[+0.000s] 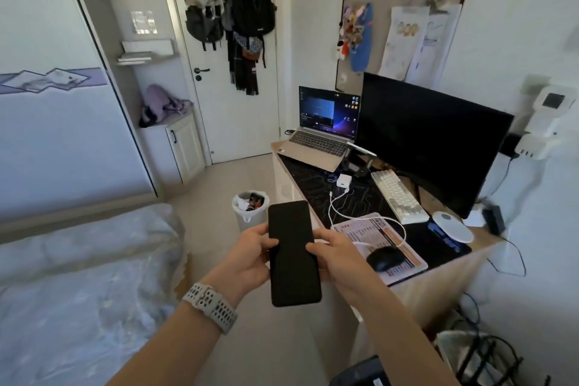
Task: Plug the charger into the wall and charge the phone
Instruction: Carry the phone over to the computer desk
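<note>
Left hand: my left hand (250,255) grips the left edge of the phone, thumb curled over the dark glass, fingers wrapped behind.
Right hand: my right hand (336,252) pinches the right edge the same way, thumb on the screen.
Phone: the black smartphone (293,252) hangs between both hands, over the floor just off the near corner of the bench (438,285), screen dark, long axis running away from me and slightly left.
Charger: the white charger brick (343,181) lies on the bench mat, ahead and to the right of my hands, well apart from them; not plugged into any wall that I can see.
Cable: its white cable (336,211) loops from the brick toward me, ending near my right hand.
Nearer hand: the right one, I judge, so it should let go and reach forward-right for the brick while the left takes the phone alone.
Socket: a white power strip (529,147) is on the wall at far right; whether it has a free slot I cannot tell.
</note>
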